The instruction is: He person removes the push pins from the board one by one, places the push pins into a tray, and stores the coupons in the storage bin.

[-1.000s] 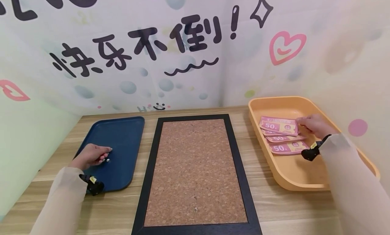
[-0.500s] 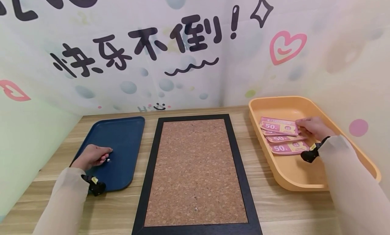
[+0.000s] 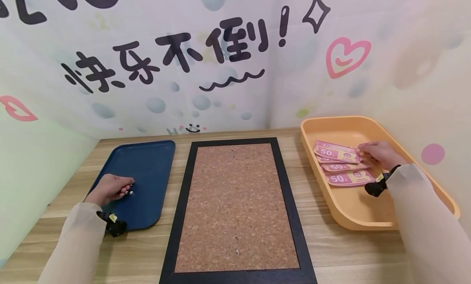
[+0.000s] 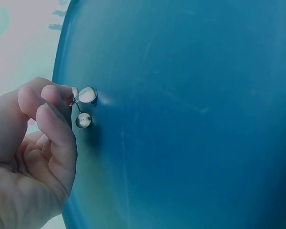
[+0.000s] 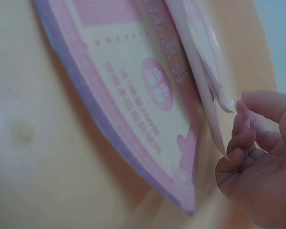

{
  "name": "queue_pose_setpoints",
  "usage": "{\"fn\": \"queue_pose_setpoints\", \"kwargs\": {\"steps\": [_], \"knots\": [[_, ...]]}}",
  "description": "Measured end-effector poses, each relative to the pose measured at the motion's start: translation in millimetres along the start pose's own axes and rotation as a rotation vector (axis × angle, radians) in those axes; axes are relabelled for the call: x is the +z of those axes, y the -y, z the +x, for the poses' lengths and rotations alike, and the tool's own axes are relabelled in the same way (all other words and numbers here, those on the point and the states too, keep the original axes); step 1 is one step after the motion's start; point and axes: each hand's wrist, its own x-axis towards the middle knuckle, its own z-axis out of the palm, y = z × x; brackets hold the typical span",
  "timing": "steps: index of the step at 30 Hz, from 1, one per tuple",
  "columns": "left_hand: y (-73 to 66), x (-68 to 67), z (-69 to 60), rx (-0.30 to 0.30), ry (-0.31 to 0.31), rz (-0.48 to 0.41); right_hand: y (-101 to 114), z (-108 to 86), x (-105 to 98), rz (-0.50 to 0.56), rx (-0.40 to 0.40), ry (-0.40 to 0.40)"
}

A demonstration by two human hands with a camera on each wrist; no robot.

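In the head view, my left hand [image 3: 110,189] is over the dark blue tray [image 3: 149,165]. The left wrist view shows its thumb and fingertips pinching at small silver thumbtacks, with one round thumbtack head [image 4: 87,95] and another thumbtack [image 4: 83,120] just beyond the fingers. My right hand [image 3: 382,153] reaches into the orange bin [image 3: 368,212] and pinches the right end of the top pink coupon [image 3: 335,152]. Below it lie several more coupons [image 3: 347,179], overlapping. In the right wrist view, the thumb and fingers [image 5: 240,138] are at the coupons' curled edges.
Between the tray and the bin lies a cork board [image 3: 235,210] with a black frame [image 3: 185,182] on the wooden table [image 3: 140,255]. A printed cloth [image 3: 235,108] hangs right behind the table. The bin's raised rim stands round the coupons.
Both hands stay almost in place. The top coupon has tilted slightly in my right hand's fingers, so its printed face looks more foreshortened.
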Motion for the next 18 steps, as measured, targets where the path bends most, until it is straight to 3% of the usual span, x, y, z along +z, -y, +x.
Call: {"fn": "queue_pose_setpoints", "kwargs": {"steps": [8,12,18], "knots": [[0.6,-1.6,0.3,0.006,-0.004,0.011,7.6,-3.6,-0.2,-0.102,-0.034,-0.023],[0.3,-3.9,0.8,0.008,-0.013,0.025,15.2,-4.0,1.6,-0.133,-0.095,-0.024],[-5.1,-8.0,-7.7,0.074,-0.012,0.08,35.3,-13.8,10.1,-0.158,-0.206,-0.031]]}}
